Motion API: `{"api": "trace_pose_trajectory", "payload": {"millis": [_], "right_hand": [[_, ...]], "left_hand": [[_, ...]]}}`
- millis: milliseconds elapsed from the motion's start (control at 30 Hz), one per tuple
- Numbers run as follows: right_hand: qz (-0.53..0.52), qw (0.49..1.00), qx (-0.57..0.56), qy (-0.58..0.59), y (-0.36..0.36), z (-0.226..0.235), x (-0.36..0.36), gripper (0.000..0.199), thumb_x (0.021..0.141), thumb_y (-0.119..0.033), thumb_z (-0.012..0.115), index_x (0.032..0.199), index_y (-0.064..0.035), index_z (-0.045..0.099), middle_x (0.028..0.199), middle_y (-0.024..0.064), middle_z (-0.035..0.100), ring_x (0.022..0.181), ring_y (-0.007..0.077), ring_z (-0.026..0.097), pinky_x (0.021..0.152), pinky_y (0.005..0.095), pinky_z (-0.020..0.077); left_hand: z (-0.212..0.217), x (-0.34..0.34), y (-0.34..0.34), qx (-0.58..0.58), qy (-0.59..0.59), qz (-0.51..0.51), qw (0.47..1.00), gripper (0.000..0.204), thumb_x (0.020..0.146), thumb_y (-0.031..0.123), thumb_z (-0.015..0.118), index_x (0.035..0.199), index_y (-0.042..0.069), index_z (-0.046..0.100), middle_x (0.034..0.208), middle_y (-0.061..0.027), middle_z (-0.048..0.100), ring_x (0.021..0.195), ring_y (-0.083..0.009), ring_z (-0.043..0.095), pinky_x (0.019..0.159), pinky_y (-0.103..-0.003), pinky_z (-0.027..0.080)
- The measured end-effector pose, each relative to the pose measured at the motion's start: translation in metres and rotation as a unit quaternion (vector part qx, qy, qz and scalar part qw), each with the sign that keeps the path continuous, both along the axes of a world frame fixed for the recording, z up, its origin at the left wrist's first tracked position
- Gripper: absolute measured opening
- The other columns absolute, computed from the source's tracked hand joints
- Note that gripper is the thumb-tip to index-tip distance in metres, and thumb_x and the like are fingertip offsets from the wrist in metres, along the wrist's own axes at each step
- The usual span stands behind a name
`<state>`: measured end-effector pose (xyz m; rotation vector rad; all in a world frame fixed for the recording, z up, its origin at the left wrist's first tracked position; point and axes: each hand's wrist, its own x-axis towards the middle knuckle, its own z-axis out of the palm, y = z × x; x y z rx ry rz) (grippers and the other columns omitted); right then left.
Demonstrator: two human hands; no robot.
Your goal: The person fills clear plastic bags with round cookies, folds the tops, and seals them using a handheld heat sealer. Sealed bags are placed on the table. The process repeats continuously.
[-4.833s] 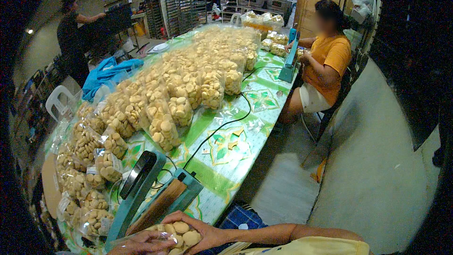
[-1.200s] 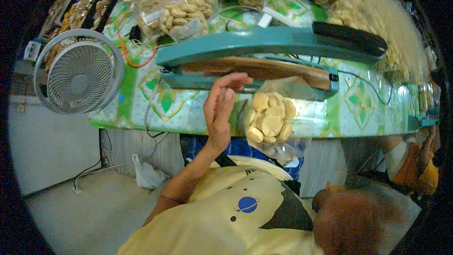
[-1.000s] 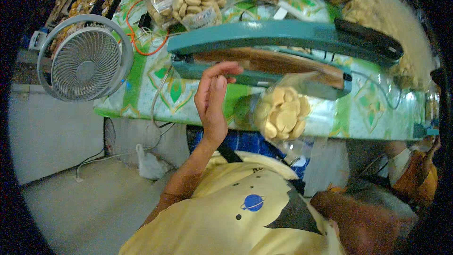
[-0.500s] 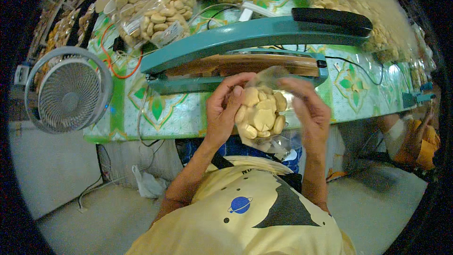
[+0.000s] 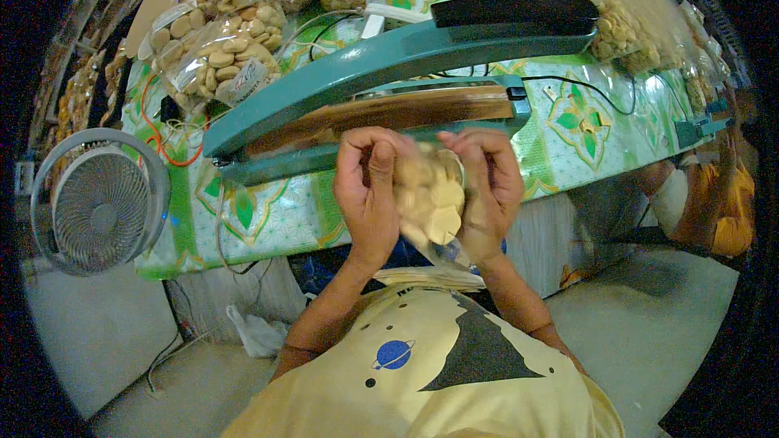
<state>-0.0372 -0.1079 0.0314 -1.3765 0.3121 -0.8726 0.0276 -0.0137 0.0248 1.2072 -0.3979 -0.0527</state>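
Between my hands hangs a clear plastic bag of round, pale biscuits [image 5: 438, 207], its upper part blurred by motion. My left hand [image 5: 369, 186] is closed on the bag's upper left edge, thumb against bent fingers. At the upper right edge, my right hand [image 5: 488, 182] pinches the plastic in the same way. Just beyond the bag lies a teal impulse sealer [image 5: 324, 85]. Its long arm is raised over a brown sealing strip [image 5: 389, 113], and its black handle [image 5: 519, 12] points right. My fingertips are close to the sealer's near edge.
Filled biscuit bags [image 5: 231, 57] crowd the back left of the table, and a large clear sack of biscuits [image 5: 584, 4] fills the back right. A grey fan [image 5: 101, 199] stands at the left. Cables [image 5: 600, 85] cross the patterned tablecloth [image 5: 243, 211]. Another person [image 5: 714, 203] sits at the far right.
My right hand has moved in toward my left and now pinches the bag's upper edge. The whole view has shifted and tilted slightly, with the table sitting further left.
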Motion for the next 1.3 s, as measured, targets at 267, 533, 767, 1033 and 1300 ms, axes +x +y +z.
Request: {"api": "trace_pose_trajectory", "payload": {"millis": [267,533,767,1033,1300], "right_hand": [[-0.062,0.969,-0.228,0.065,-0.005,0.011,-0.033,0.013,0.090,-0.009,0.059,0.099,-0.0013,0.064,0.104,0.0158,0.061,0.104,0.0258,0.056,0.090,0.0362,0.0452],[0.014,0.954,-0.291,0.076,0.005,-0.002,-0.047,0.032,0.082,-0.018,0.070,0.111,-0.0023,0.069,0.113,0.0125,0.064,0.102,0.0276,0.057,0.088,0.0387,0.0454],[0.006,0.968,-0.246,0.043,0.010,0.007,-0.038,0.014,0.082,-0.005,0.067,0.095,-0.0014,0.070,0.100,0.0125,0.068,0.092,0.0270,0.061,0.082,0.0367,0.0474],[0.046,0.981,-0.187,0.035,0.011,0.008,-0.036,0.010,0.086,-0.006,0.064,0.094,0.0007,0.064,0.099,0.0132,0.061,0.095,0.0227,0.056,0.088,0.0330,0.0439],[0.070,0.981,-0.169,0.060,0.008,0.009,-0.038,0.013,0.083,-0.005,0.068,0.095,-0.0014,0.064,0.107,0.0130,0.057,0.100,0.0206,0.054,0.090,0.0319,0.0414]], "left_hand": [[-0.006,-0.006,0.045,0.229,-0.256,0.069,0.937,0.014,0.090,0.011,0.059,0.099,0.002,0.065,0.117,-0.0172,0.056,0.107,-0.0280,0.054,0.091,-0.038,0.045],[-0.010,-0.030,0.051,0.258,-0.267,0.037,0.928,0.036,0.086,0.026,0.066,0.116,0.008,0.069,0.108,-0.0096,0.060,0.100,-0.0256,0.051,0.085,-0.038,0.043],[0.000,-0.031,0.052,0.288,-0.266,0.081,0.916,0.023,0.080,0.018,0.072,0.100,0.006,0.074,0.093,-0.0069,0.062,0.085,-0.0227,0.055,0.074,-0.033,0.045],[-0.003,-0.030,0.059,0.194,-0.191,0.061,0.960,0.035,0.070,0.023,0.082,0.097,0.006,0.066,0.098,-0.0072,0.058,0.090,-0.0238,0.053,0.080,-0.036,0.044],[-0.022,-0.020,0.061,0.179,-0.239,0.082,0.951,0.050,0.066,0.019,0.082,0.105,0.008,0.051,0.113,-0.0128,0.047,0.098,-0.0288,0.053,0.088,-0.040,0.044]]}}
